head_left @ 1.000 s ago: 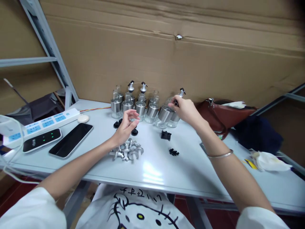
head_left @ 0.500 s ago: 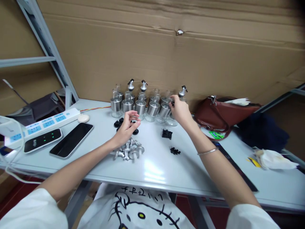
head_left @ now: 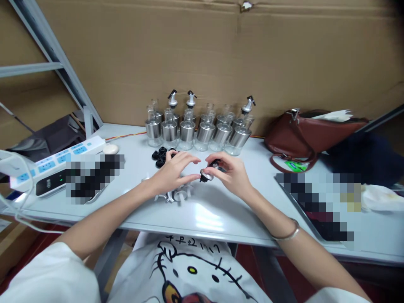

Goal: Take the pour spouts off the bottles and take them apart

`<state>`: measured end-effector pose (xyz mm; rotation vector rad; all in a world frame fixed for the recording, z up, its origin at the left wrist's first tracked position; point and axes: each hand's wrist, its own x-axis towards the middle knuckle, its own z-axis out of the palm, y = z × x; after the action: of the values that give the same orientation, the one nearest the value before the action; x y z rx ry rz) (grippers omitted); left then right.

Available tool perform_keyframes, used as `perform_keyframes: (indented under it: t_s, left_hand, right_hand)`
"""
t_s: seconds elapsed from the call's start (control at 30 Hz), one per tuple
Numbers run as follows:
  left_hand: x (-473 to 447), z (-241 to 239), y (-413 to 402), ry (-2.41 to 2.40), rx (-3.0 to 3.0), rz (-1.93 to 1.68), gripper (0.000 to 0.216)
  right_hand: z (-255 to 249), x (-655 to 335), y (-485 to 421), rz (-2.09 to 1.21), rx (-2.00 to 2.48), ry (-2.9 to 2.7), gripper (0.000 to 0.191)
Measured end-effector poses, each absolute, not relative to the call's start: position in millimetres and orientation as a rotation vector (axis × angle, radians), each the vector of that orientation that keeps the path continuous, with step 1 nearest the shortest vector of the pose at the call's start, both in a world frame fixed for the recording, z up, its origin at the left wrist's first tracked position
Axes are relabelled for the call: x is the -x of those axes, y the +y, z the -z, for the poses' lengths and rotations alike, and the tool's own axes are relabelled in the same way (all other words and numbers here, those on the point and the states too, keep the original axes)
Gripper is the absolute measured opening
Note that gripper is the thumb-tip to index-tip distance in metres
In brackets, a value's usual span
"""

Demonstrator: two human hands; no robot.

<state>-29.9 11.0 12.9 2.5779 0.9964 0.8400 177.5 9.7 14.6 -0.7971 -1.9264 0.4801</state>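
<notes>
My right hand (head_left: 233,173) pinches a pourer spout (head_left: 206,175), silver with black parts, above the middle of the table. It is tilted, its black end pointing down and left. Just left of it is my left hand (head_left: 173,170), fingers and thumb apart, its fingertips close to the spout; I cannot tell whether they touch it. Black stoppers (head_left: 160,156) lie behind the left hand, partly covered by it. Silver spout pieces (head_left: 173,195) are heaped under the left wrist. Glass bottles with steel sleeves (head_left: 187,132) stand in rows at the back, three topped with spouts (head_left: 191,99).
A white power strip (head_left: 52,164), a round white case (head_left: 110,149) and a partly pixelated dark device (head_left: 94,179) are on the left. At right sit a brown handbag (head_left: 322,136), a blurred dark flat object (head_left: 312,210) and white tissue (head_left: 381,198). Cardboard (head_left: 189,50) rises behind.
My right hand has come from the bottles at the back right toward the middle, where a spout now shows in it. My left hand has shifted slightly right, and the view has tilted down.
</notes>
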Motion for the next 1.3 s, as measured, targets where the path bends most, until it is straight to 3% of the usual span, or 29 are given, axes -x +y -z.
perform_keyframes:
  t_s: [0.13, 0.27, 0.47, 0.7, 0.97, 1.13, 1.3]
  left_hand:
    - [31, -11, 10, 0.950, -2.666, -0.856, 0.043]
    - [29, -11, 8, 0.844, -2.810, -0.935, 0.057]
    - [28, -12, 6, 0.896, -3.071, -0.938, 0.027]
    - [31, -15, 7, 0.925, -3.013, -0.934, 0.021]
    - [30, -15, 7, 0.920, -3.048, -0.909, 0.011]
    - [31, -14, 8, 0.941, -3.111, -0.853, 0.013]
    - [32, -13, 10, 0.891, -3.075, -0.902, 0.012]
  right_hand:
    - [-12, -176, 9, -0.662, 0.785, -1.851, 0.026]
    - [-12, -171, 2, -0.465, 0.729, -1.964, 0.021]
    - [-15, -170, -1, -0.105, 0.574, -2.135, 0.010]
    - [-22, -177, 6, 0.226, 0.774, -2.203, 0.026]
    - [-14, -168, -1, 0.165, 0.772, -2.186, 0.030]
    - [-9, -165, -1, 0.291, 0.786, -2.284, 0.030]
    - [-11, -167, 1, 0.064, 0.811, -2.215, 0.034]
